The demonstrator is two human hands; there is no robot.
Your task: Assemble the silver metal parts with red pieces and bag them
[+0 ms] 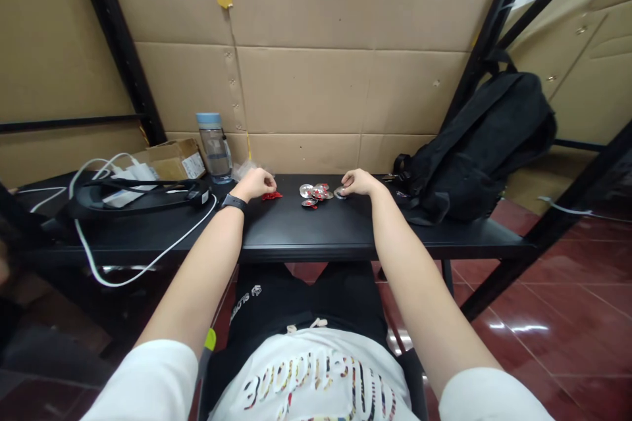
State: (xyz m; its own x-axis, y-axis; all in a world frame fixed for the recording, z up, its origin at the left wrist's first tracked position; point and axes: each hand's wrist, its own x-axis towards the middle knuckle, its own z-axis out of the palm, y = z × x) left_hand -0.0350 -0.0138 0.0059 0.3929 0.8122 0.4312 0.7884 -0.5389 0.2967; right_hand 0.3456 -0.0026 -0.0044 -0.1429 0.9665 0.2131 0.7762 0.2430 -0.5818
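My left hand (pixel 255 184) is closed in a pinch just above a small heap of red scraps (pixel 271 196). Whatever its fingertips hold, if anything, is too small to make out. A shiny silver metal disc (pixel 340 193) is at the fingertips of my right hand (pixel 359 182), which are closed on its edge. Between the hands lies a loose pile of similar round metal discs (pixel 316 192), several with red bits on them. All of these are on the black tabletop (pixel 306 230).
Left of my hands stand a clear bottle (pixel 216 148) with a blue lid, a cardboard box (pixel 178 156) and a white power strip (pixel 131 181) with cables. A black backpack (pixel 474 145) sits at the right. Cardboard panels (pixel 306 92) wall the back.
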